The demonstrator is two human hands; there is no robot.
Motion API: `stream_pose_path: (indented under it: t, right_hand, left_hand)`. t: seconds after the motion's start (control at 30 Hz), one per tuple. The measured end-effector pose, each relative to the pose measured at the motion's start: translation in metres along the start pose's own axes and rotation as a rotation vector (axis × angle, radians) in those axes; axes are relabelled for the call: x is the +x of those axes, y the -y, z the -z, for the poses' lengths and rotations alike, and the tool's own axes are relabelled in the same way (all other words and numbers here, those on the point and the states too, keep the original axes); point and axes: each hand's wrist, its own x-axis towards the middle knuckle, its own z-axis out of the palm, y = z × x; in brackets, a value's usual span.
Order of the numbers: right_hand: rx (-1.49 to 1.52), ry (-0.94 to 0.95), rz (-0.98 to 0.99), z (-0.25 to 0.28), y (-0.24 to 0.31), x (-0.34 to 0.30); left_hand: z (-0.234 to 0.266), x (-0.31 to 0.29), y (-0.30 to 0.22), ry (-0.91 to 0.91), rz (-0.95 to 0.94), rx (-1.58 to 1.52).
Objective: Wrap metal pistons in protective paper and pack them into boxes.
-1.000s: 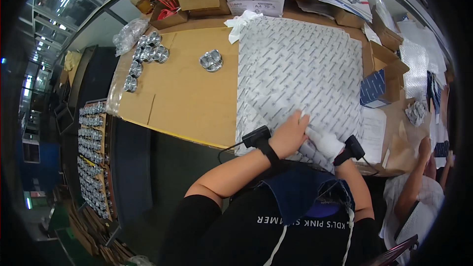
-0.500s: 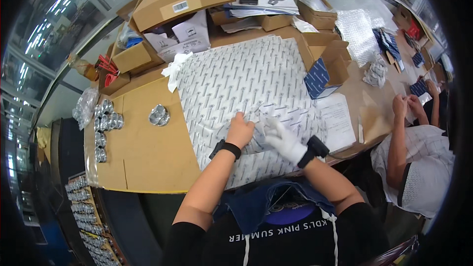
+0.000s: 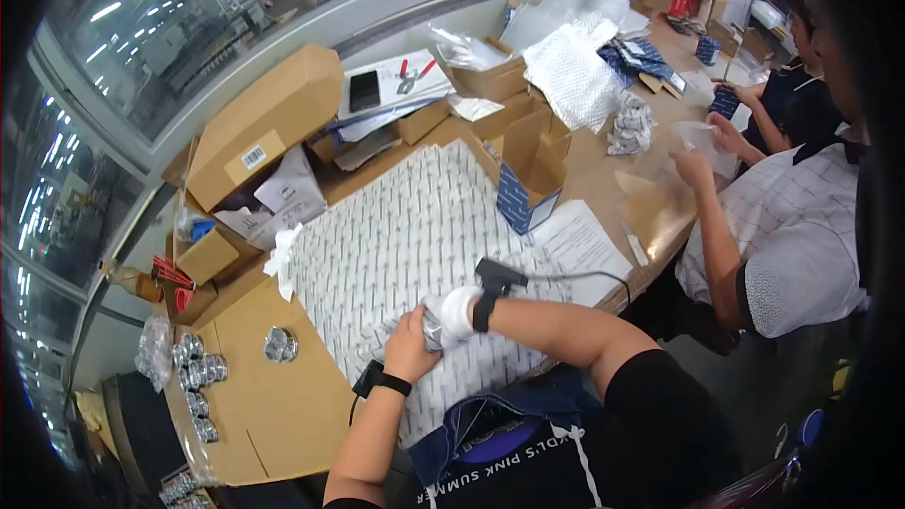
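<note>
A thick stack of white wrapping paper (image 3: 396,217) with a dark printed pattern lies in front of me. At its near part, my bare left hand (image 3: 411,349) grips a crumpled fold of the paper, fingers bent around it. Close against it, my right hand (image 3: 454,317), in a white glove, presses on the same bunched paper with its fingers curled. Whatever the fold may contain is hidden by the hands and paper. A shiny round metal part (image 3: 280,345) stands on the cardboard left of the stack. Several similar metal parts (image 3: 202,372) sit in a cluster farther left.
An open blue-and-brown box (image 3: 530,179) stands on the stack's far right corner, beside printed sheets (image 3: 586,250). Cartons (image 3: 264,132), a dark phone (image 3: 364,91), red-handled pliers (image 3: 415,77) and bubble wrap (image 3: 575,71) line the back. Co-workers sit at right, one holding a clear bag (image 3: 707,146).
The view has swung to the right. My gloved right hand has come in against my left hand, and the paper between them is bunched. The nearest co-worker now holds a clear bag.
</note>
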Motion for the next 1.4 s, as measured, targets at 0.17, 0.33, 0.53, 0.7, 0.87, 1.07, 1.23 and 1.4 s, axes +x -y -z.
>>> stream_pose_path:
  t: [0.17,0.33,0.53,0.7,0.87,1.07,1.23,1.4]
  right_hand:
    - [-0.398,-0.373,0.001,-0.030,0.005,0.014]
    - [-0.131,0.059,-0.029,0.005,-0.010,-0.003]
    - [-0.125,0.083,0.181,0.008,0.000,-0.032]
    - [-0.151,-0.113,-0.058,0.027,-0.020,-0.010]
    - [-0.287,-0.327,-0.074,-0.002,-0.063,-0.024]
    - [-0.099,-0.321,-0.197,-0.004,-0.071,0.000]
    - [1.035,-0.097,0.148,0.000,-0.083,-0.028]
    - [1.574,0.066,0.092,0.000,-0.058,-0.051]
  left_hand:
    - [0.024,0.037,0.021,0.387,0.036,-0.387]
    - [0.017,0.008,-0.006,0.142,-0.125,0.211]
    - [0.017,0.030,0.049,0.436,-0.162,-0.200]
    - [0.047,0.041,0.059,0.198,-0.156,0.130]
    - [0.002,0.032,0.021,0.057,0.237,-0.013]
    - [-0.036,0.042,0.033,0.070,0.153,-1.183]
    - [-0.040,0.015,0.019,-0.233,0.025,-0.856]
    - [0.047,-0.022,-0.042,-0.161,0.011,-0.400]
